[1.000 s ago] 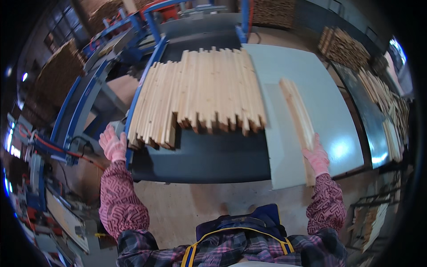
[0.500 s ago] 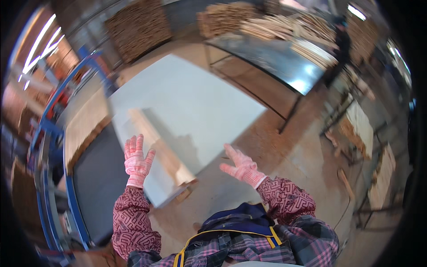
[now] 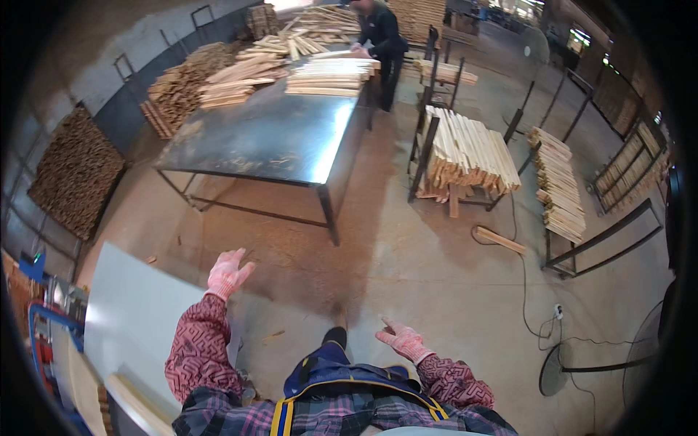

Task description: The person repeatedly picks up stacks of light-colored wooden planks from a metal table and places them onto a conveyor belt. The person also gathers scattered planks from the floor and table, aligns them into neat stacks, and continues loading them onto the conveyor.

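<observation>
My left hand [image 3: 230,274], in a pink and white knit glove, is held out with its fingers apart and nothing in it. It is nearest to the pale grey tabletop [image 3: 131,298] at the lower left. Over the floor to the right, my right hand [image 3: 403,341] in a matching glove is also empty, its fingers stretched out. A wooden board [image 3: 138,403] lies on the grey tabletop near the lower edge, partly cut off by my left sleeve and the frame.
A dark metal table [image 3: 254,138] carries piles of wood strips [image 3: 331,76]. A person in dark clothes [image 3: 382,33] stands at its far end. Racks of strips [image 3: 472,149] stand to the right. A cable [image 3: 525,291] and a loose wood piece [image 3: 500,239] lie on the floor.
My view has turned right, away from the grey tabletop and its board, which now sit at the lower left. The metal table and racks have come further into view. Both hands stay empty.
</observation>
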Available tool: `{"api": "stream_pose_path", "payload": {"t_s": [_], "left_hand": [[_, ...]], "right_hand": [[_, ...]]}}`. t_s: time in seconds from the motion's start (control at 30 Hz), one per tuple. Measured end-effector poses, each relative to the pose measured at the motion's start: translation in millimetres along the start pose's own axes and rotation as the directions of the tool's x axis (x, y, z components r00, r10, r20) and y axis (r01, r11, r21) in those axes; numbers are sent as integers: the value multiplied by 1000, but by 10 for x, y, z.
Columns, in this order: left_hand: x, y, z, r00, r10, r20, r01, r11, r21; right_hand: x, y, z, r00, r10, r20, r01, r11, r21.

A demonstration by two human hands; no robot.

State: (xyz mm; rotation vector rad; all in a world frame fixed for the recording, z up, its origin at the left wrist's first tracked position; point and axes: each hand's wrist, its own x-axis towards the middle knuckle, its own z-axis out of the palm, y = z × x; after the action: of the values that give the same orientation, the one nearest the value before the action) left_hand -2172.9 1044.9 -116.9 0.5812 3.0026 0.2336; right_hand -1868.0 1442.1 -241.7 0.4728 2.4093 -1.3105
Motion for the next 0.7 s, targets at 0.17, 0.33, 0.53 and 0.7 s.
{"api": "stream_pose_path", "payload": {"t_s": [0.17, 0.33, 0.53, 0.7], "left_hand": [[1956, 1137, 342, 955, 227, 189, -182, 957, -228], [3346, 2028, 615, 813, 415, 409, -216, 866, -450], [5088, 2404, 1030, 850, 427, 309, -268, 855, -445], [5843, 2283, 1123, 910, 157, 385, 71, 853, -516]], "right_hand": [[906, -65, -772, 990, 131, -55, -130, 991, 33], [1642, 278, -1608, 891, 367, -266, -378, 926, 12], [2649, 1132, -2751, 819, 556, -145, -572, 811, -123], [4366, 577, -3984, 944, 291, -155, -328, 877, -350]]}}
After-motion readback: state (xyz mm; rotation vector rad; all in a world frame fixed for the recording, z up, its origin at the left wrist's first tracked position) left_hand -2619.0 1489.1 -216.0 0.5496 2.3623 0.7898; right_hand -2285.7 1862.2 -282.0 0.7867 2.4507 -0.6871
